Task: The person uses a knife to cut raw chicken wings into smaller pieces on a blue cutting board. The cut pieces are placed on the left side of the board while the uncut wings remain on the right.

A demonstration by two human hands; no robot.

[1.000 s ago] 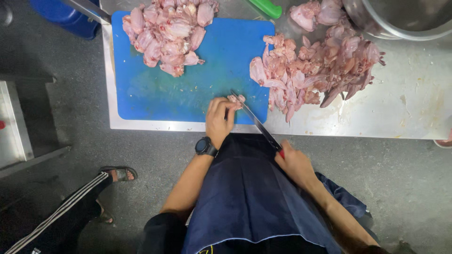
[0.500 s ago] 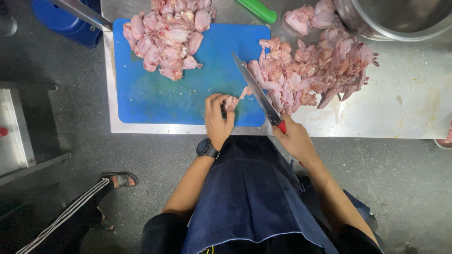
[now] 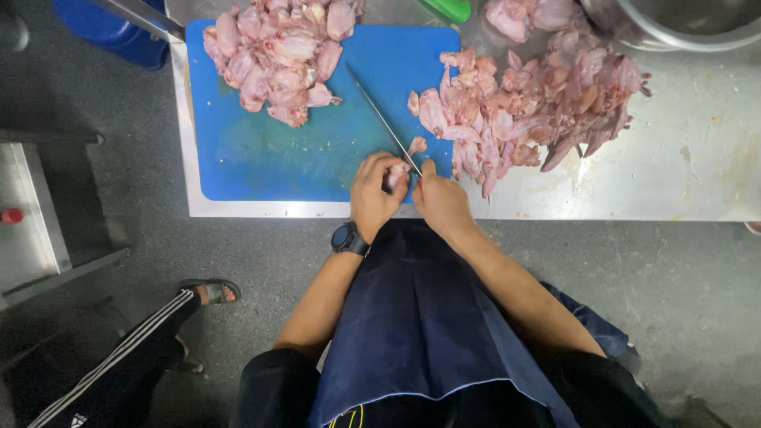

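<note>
My left hand (image 3: 374,192), with a dark watch on the wrist, pinches a small piece of raw chicken (image 3: 396,175) at the near edge of the blue cutting board (image 3: 317,150). Right beside it, my right hand (image 3: 441,200) grips the handle of a long knife (image 3: 382,119). The blade lies flat and points away across the board, its heel at the chicken piece. A small cut scrap (image 3: 417,145) lies just beyond the blade.
A pile of cut chicken (image 3: 273,47) fills the board's far left. A bigger heap of raw chicken (image 3: 531,103) lies on the steel table (image 3: 674,174) to the right, with a metal bowl (image 3: 674,24) behind. A bystander's sandalled foot (image 3: 210,292) stands at left.
The knife was raised half a second ago; now its blade has come down across the board at the chicken piece. My hands have drawn close together at the board's near edge.
</note>
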